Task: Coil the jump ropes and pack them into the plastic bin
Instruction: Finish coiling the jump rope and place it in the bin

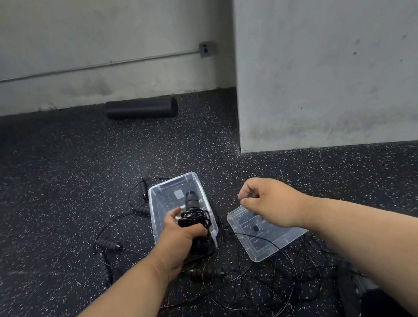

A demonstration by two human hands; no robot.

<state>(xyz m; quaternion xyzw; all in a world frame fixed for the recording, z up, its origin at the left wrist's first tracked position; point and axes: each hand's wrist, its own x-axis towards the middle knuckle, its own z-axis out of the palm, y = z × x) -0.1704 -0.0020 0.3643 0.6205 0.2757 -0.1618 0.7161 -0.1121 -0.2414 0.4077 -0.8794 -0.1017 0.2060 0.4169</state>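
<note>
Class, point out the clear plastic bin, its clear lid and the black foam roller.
Clear plastic bin [172, 184]: head view, far rim.
Clear plastic lid [261, 249]: head view, bare near part.
Black foam roller [140, 109]: head view, middle.

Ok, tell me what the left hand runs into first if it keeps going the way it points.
Most likely the clear plastic bin. The left hand, gripping a coiled jump rope, points forward over the bin's near end, so the bin's inside or floor comes first. Depth is unclear from one view.

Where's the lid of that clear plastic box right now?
The lid lies flat on the speckled floor, just right of the open plastic bin, under the right hand, with loose rope around its near edge.
</note>
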